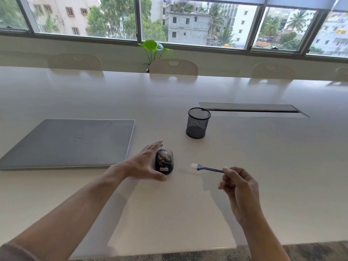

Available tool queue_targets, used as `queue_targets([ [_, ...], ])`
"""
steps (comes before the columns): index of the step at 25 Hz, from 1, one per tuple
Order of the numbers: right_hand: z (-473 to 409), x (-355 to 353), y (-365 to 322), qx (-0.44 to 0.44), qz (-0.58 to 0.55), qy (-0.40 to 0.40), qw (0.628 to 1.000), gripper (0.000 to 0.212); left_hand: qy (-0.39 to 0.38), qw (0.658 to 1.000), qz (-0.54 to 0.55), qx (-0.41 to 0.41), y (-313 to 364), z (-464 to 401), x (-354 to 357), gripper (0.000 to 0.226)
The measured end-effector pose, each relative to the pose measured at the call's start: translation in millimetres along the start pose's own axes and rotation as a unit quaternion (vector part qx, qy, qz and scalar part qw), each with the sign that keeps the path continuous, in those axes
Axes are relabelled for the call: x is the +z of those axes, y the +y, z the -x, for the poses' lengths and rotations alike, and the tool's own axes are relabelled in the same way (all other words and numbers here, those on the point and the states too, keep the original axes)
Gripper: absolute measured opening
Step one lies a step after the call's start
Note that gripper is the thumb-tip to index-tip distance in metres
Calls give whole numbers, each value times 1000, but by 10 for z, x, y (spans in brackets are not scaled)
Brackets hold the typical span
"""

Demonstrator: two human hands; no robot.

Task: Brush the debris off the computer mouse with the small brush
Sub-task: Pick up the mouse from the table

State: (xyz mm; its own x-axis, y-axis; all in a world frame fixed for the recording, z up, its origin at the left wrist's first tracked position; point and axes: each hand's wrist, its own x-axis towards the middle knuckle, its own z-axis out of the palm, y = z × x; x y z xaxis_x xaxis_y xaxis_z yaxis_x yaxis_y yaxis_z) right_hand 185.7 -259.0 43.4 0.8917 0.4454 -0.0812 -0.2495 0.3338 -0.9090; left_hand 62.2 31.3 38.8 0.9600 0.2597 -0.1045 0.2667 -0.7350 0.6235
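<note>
A black computer mouse (pixel 164 160) with tan debris scattered over its top lies on the white table (pixel 169 213). My left hand (pixel 145 162) is spread beside the mouse's left side, fingers straight and thumb reaching under its near end; whether it touches the mouse I cannot tell. My right hand (pixel 238 185) pinches the dark blue handle of a small brush (pixel 205 168). The brush's white bristles point left and hover a short way right of the mouse, apart from it.
A shut grey laptop (pixel 67 142) lies to the left of the mouse. A black mesh pen cup (pixel 197 123) stands behind and right. A cable slot (pixel 252 109) sits in the table farther back. Chairs (pixel 173 67) line the far edge.
</note>
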Motion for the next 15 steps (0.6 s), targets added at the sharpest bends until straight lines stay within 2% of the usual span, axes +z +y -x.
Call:
queue_targets([
  [6,-23,-78,-16,2,9,-27,1000,25,-18,999,33,-18,-11,-68,-9,134],
  [15,-22,-110,50,7,12,-49,999,27,6,995,96,-5,-34,-63,57,111],
])
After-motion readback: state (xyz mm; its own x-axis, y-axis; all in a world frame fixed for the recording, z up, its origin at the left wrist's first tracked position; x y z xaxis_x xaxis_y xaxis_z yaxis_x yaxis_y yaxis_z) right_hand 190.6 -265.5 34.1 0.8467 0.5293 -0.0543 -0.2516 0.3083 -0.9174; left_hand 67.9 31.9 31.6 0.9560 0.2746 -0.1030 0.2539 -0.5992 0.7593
